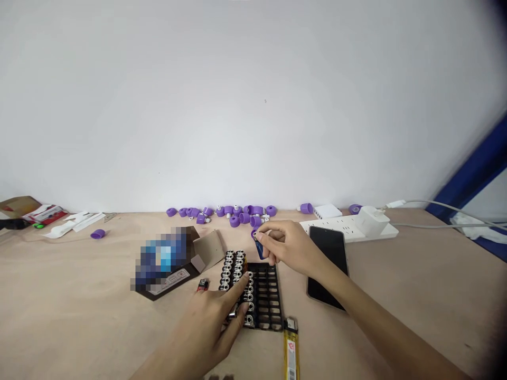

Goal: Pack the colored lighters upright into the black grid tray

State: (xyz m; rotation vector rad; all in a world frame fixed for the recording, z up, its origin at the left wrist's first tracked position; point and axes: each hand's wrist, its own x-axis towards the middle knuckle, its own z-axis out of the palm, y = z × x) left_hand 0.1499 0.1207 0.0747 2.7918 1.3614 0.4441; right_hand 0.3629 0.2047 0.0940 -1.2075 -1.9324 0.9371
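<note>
My right hand (287, 245) pinches a blue lighter (259, 249) near its metal top, above the far edge of a black grid tray (269, 298). Rows of lighters (237, 266) stand upright in the tray's left part, metal tops up; bare slots show on its right. Over the near left of the tray lies my left hand (209, 322), index finger and thumb spread apart and touching lighter tops. Its other fingers are mostly hidden. A red lighter (203, 285) shows just beyond that hand. To the tray's near right lies a yellow lighter (291, 348).
An open dark box (170, 269) lies left of the tray. Several purple caps (233, 220) line the wall. A phone (327, 264) leans against a white power strip (348, 227) with a plugged-in adapter (368, 221). Packaging (47, 214) sits at the far left.
</note>
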